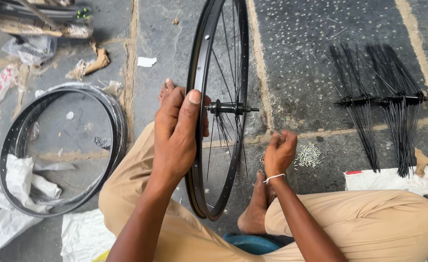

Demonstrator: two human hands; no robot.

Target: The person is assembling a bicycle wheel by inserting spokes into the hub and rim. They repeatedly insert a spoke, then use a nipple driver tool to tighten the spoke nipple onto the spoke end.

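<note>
- Left hand [177,131] wrapped over the black wheel rim [198,77], thumb on the outer edge; wheel upright between the person's legs, hub [226,107] just right of the fingers.
- Right hand [279,153] curled shut, low beside the spokes; can't tell what it pinches.
- Pile of small nipples [308,155] near the right hand; two spoked hub bundles [381,99] well apart, further right.
- Stacked bare rims [10,145] lie left, on grey stone paving [291,58] with paper scraps.

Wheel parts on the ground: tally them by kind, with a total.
Wheel partly laced, stood upright, left hand on its rim: 1
Stack of bare black rims lying flat: 1
Hubs with bundled black spokes: 2
Pile of small silver nipples, near the right hand: 1
Total: 5
</note>
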